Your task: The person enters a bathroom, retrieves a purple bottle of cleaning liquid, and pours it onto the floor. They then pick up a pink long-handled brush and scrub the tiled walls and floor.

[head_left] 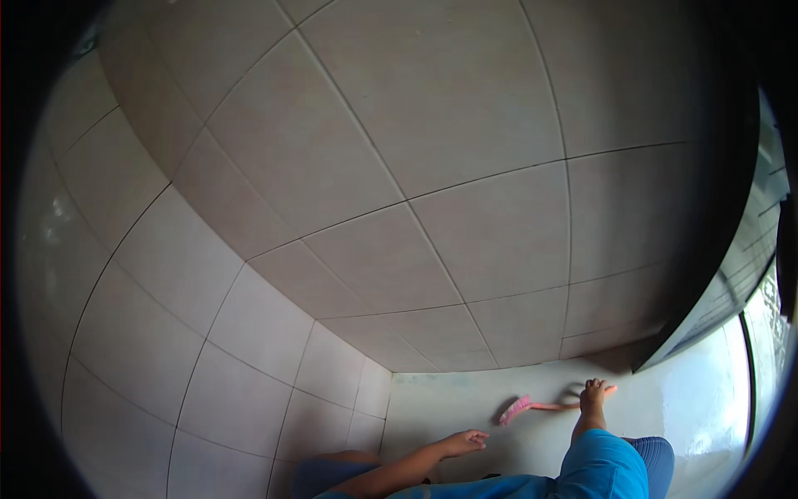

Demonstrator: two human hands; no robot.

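A long-handled brush (517, 409) with pink bristles and a thin orange handle is low over the pale floor, near the foot of the tiled wall. My right hand (593, 392) is closed around the handle toward its far end, and the orange tip sticks out to the right of my fingers. Whether the bristles touch the floor, I cannot tell. To the left and nearer to me, my left hand (465, 442) is in the air with its fingers loosely apart and nothing in it.
A beige tiled wall (490, 241) rises ahead, meeting another tiled wall (224, 358) in a corner at the left. A dark upright edge (706, 283) bounds the right side, beside a bright opening. Light glares off the smooth floor (698, 416) there.
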